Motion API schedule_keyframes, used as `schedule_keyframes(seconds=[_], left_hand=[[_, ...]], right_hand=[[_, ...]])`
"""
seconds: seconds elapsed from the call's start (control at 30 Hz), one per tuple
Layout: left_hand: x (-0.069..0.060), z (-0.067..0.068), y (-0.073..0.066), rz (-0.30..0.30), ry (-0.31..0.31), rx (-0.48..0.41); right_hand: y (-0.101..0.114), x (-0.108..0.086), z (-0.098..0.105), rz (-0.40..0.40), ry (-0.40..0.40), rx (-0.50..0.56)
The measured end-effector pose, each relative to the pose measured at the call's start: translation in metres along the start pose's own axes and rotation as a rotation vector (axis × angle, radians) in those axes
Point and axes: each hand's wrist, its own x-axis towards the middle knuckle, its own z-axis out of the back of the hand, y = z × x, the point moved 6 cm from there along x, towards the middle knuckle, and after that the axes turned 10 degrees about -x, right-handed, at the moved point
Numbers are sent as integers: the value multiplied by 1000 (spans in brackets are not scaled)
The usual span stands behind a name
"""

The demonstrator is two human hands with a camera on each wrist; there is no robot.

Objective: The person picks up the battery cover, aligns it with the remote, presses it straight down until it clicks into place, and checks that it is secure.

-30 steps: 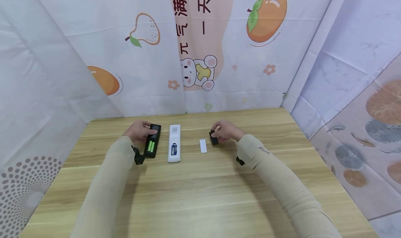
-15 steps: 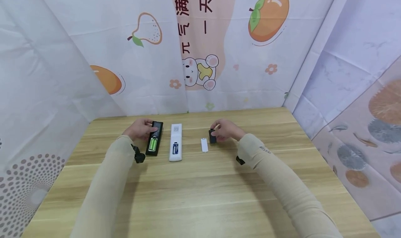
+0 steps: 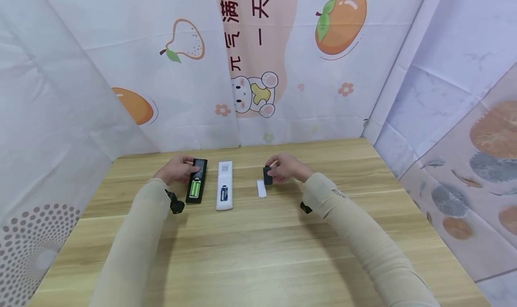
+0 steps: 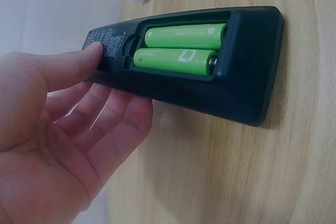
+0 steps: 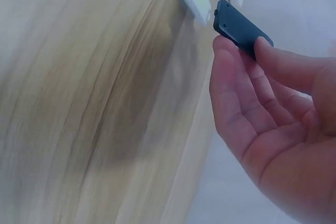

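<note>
My left hand [image 3: 176,169] grips a black remote control [image 3: 197,181] at its far end, thumb on top and fingers beneath the side. The remote lies back up with its battery compartment uncovered; two green batteries [image 4: 181,48] sit side by side inside. Between the thumb and fingers of my right hand [image 3: 286,168] is a small black battery cover [image 5: 241,29], held above the table. Just left of it lies a white battery cover [image 3: 261,189]. A white remote control [image 3: 225,174] rests between the hands, back up, with blue batteries [image 3: 224,193] showing in its compartment.
Everything stands on a wood-grain table [image 3: 250,248]. A printed curtain [image 3: 181,82] hangs behind the table's back edge, and more cloth [image 3: 452,132] borders the right side.
My right hand has moved slightly left with the black battery cover, toward the white cover, and the cover has turned more upright. The left hand keeps its hold on the black remote.
</note>
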Motion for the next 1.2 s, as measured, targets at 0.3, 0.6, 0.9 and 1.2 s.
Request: schedule_keyframes(seconds=[0.3,0.6,0.9,1.2], left_hand=[[-1,6,5,2,4,-42],[0,6,8,-2,2,-64],[1,5,9,-1,2,-72],[0,7,9,1,-12,-66]], right_hand=[[11,3,-5,18,-29,35],[18,3,-10,62,-62,152],[24,7,-14,75,-62,187],[28,9,-20,92,-49,221]])
